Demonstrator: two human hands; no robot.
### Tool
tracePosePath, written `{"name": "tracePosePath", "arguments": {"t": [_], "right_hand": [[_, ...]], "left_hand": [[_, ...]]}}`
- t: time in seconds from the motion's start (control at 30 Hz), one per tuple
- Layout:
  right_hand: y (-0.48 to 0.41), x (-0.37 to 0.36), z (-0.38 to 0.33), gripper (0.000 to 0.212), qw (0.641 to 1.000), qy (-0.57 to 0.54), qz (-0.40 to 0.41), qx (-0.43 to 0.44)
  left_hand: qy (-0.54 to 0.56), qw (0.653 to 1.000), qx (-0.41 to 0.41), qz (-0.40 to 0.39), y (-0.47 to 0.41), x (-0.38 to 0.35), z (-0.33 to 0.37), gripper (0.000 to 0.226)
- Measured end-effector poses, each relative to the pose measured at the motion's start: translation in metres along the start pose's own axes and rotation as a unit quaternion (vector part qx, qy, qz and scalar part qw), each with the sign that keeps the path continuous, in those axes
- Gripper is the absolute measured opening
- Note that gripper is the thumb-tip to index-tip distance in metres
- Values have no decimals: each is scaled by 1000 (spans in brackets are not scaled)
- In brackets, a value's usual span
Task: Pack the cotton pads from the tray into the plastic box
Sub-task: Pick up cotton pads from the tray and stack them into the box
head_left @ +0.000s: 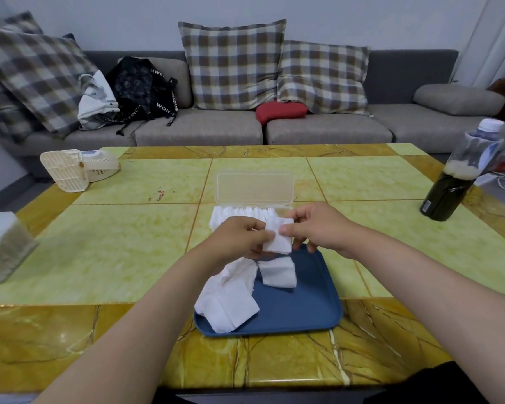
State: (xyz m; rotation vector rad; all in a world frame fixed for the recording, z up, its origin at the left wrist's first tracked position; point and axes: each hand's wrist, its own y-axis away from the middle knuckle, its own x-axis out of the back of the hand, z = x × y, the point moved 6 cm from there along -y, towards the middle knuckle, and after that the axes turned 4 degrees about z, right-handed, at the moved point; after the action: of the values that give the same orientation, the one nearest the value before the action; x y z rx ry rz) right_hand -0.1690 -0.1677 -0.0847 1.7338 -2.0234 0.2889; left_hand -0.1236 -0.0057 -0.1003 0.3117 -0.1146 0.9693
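Observation:
A blue tray lies at the table's near edge with loose white cotton pads piled on its left half and a small stack at its back. Behind it stands a clear plastic box with its lid up and a row of pads standing inside. My left hand and my right hand meet above the tray's far end. Both pinch the same small stack of white pads, held between tray and box.
A dark bottle with a clear cap stands at the table's right edge. A cream mini fan sits at the back left, a tissue box at the left edge. A sofa with plaid cushions lies beyond.

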Motion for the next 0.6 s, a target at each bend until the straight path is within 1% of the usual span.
{"name": "tracePosePath", "arguments": {"t": [0.07, 0.13, 0.2, 0.23, 0.27, 0.3, 0.37, 0.43, 0.47, 0.53, 0.6], "right_hand": [[-1, -2, -4, 19, 1000, -9, 20, 15], [-2, -1, -8, 13, 999, 11, 38, 20], [-3, -3, -10, 15, 993, 109, 38, 36], [-3, -7, -10, 14, 983, 175, 17, 47], [-1, -14, -8, 14, 969, 240, -16, 52], [3, -21, -5, 20, 952, 298, -55, 47], [9, -34, 1, 41, 916, 384, -110, 26], [11, -40, 4, 61, 887, 445, -121, 6], [11, -41, 6, 65, 880, 460, -117, -5], [10, -43, 8, 63, 879, 461, -120, -30], [11, -44, 10, 51, 881, 450, -139, -46]], "left_hand": [[6, 1000, 4, 28, -2, 4, 0, 25], [-5, 996, 2, 85, -6, 14, -2, 22], [-6, 991, -4, 136, -9, 26, -4, 21], [-7, 988, -5, 152, -10, 30, -6, 22], [-4, 987, -2, 159, -11, 34, -7, 21], [2, 987, 2, 158, -11, 34, -8, 20], [4, 989, 9, 147, -10, 32, -8, 18], [-7, 990, 7, 139, -9, 28, -7, 19], [-13, 990, 4, 137, -8, 26, -6, 19], [-23, 990, 2, 137, -7, 23, -5, 21], [-30, 990, 6, 135, -7, 21, -6, 26]]}}
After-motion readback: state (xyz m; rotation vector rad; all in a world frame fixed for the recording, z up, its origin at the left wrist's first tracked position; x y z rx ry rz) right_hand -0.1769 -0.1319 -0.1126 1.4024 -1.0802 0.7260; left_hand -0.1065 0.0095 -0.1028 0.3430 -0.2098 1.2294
